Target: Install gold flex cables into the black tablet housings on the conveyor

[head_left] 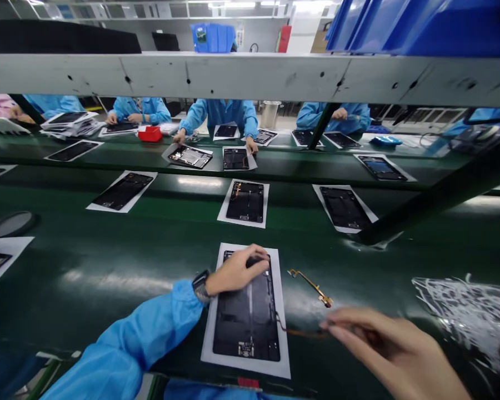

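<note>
— What does your head camera show in front of you?

— Your left hand (pixel 237 270) lies flat on the top end of an opened tablet (pixel 246 316), fingers spread loosely and clamped on nothing, just pressing it down. The tablet sits back-side up on a white sheet (pixel 210 333) on the green belt (pixel 108 261), right at your edge.

— And your right hand?

— Your right hand (pixel 383 344) is low on the right, well apart from the left. Its fingertips pinch together on a thin brown ribbon (pixel 300 333) that runs from the tablet's right edge toward them. The hand is blurred, so how firmly it grips is hard to tell.

— Anything beside it?

— A loose orange flex cable (pixel 312 286) lies on the belt between the tablet and your right hand, touching neither. A heap of clear film scraps (pixel 462 311) sits further right.

— Farther off?

— More tablets on sheets (pixel 245 203) lie in rows up the belt. Across it, co-workers in blue smocks (pixel 220 114) have their hands on their own units, under a grey shelf rail (pixel 250 75).
</note>
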`<state>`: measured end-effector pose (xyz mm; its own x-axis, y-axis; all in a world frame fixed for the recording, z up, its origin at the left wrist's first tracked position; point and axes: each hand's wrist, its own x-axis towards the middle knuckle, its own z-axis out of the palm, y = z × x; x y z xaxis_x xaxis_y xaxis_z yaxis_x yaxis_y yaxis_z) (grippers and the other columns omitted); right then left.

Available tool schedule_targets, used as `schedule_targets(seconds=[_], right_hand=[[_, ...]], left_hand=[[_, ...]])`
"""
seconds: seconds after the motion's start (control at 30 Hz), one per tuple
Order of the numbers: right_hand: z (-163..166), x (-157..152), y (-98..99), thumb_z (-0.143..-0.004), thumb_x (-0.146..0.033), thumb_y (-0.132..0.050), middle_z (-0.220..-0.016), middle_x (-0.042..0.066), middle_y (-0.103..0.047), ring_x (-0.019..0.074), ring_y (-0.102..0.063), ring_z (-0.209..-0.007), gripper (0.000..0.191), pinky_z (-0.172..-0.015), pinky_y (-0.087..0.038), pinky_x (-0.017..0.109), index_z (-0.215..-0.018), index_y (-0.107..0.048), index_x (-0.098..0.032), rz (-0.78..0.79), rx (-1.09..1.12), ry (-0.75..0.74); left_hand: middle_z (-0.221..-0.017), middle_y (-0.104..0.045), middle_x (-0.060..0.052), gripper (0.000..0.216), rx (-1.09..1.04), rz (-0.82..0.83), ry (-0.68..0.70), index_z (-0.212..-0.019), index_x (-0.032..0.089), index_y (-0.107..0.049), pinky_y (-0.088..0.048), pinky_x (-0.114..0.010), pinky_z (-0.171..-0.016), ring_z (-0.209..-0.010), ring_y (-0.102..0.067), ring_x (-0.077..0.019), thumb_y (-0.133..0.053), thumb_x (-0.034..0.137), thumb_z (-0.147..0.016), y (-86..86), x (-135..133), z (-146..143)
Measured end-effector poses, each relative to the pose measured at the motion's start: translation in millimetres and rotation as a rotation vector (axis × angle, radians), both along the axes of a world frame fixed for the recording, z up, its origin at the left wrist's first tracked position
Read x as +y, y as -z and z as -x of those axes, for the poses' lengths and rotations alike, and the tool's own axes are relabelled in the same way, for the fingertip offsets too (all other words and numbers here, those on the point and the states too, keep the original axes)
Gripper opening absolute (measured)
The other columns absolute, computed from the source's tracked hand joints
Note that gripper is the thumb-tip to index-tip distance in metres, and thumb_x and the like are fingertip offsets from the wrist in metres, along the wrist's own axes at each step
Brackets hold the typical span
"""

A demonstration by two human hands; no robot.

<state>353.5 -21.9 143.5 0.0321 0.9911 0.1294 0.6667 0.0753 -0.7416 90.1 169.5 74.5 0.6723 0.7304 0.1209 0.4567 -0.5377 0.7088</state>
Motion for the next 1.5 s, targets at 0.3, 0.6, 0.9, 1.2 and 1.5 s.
schedule_targets(seconds=[0.3,0.6,0.9,1.2,1.5], right_hand=[[86.6,132.6,14.4,-0.084,-0.033,-0.064,-0.074,0.002,-0.07,0.0155,-0.059,-0.061,0.016,-0.057,-0.044,0.025,-0.08,-0.069,-0.019,0.213,0.185,-0.251],[140.2,206.3,82.2,-0.078,-0.015,-0.063,-0.072,0.0,-0.069,0.0149,-0.062,-0.069,0.009,-0.064,-0.042,0.024,-0.073,-0.069,-0.018,0.314,-0.009,-0.342],[154.3,233.1,104.6,-0.07,-0.016,-0.075,-0.067,-0.004,-0.062,0.0116,-0.056,-0.063,0.008,-0.056,-0.034,0.021,-0.072,-0.067,-0.02,0.426,-0.196,-0.316],[153.9,245.9,99.9,-0.069,-0.027,-0.081,-0.07,-0.003,-0.063,0.0132,-0.057,-0.063,0.022,-0.054,-0.032,0.022,-0.074,-0.061,-0.022,0.518,-0.37,-0.296],[153.5,226.7,96.6,-0.075,-0.037,-0.079,-0.087,0.002,-0.065,0.0218,-0.061,-0.08,0.035,-0.057,-0.028,0.027,-0.097,-0.054,-0.025,0.421,-0.529,-0.356]], left_hand=[[-0.077,-0.064,0.001,0.041,-0.143,0.166,-0.171,-0.123,0.019,-0.047,-0.047,-0.032,-0.085,-0.083,-0.063,-0.0174,-0.064,0.022,-0.086,12.1,-87.8,34.8],[-0.079,-0.06,-0.005,0.018,0.208,-0.71,-0.168,-0.105,0.013,-0.06,-0.045,-0.038,-0.078,-0.077,-0.056,-0.0191,-0.045,0.011,-0.095,44.6,-72.1,68.6],[-0.082,-0.059,-0.006,0.018,0.212,-0.72,-0.129,-0.108,0.011,-0.057,-0.042,-0.036,-0.077,-0.077,-0.053,-0.0185,-0.045,0.01,-0.095,54.1,-61.6,70.9],[-0.09,-0.064,-0.006,0.021,0.187,-0.587,-0.083,-0.111,0.012,-0.057,-0.044,-0.036,-0.079,-0.081,-0.058,-0.0175,-0.042,0.01,-0.097,51.0,-62.4,73.2],[-0.092,-0.064,-0.007,0.021,0.2,-0.516,-0.063,-0.108,0.013,-0.059,-0.045,-0.035,-0.078,-0.086,-0.058,-0.018,-0.04,0.011,-0.098,52.1,-60.6,74.0]])
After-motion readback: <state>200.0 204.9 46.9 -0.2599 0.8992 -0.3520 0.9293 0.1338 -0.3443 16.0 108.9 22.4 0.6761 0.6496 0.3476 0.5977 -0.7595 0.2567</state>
